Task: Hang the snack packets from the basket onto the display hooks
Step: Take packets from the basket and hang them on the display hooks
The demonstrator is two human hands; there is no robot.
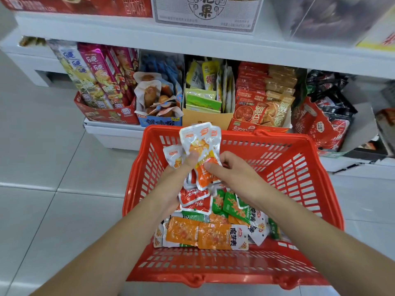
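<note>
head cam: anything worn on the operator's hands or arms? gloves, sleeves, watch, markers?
Nothing worn that shows. The left hand and right hand are bare: no gloves, and no rings or tape on the fingers that show. The left forearm and right forearm are uncovered down to the frame edge, with no sleeve cuff, watch, wristband, marker or cable in view.

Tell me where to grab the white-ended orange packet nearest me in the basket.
Pinch its near long edge from above, on your side. The orange packet lies flat on top, and only that edge meets bare basket floor; other packets crowd the rest.
</note>
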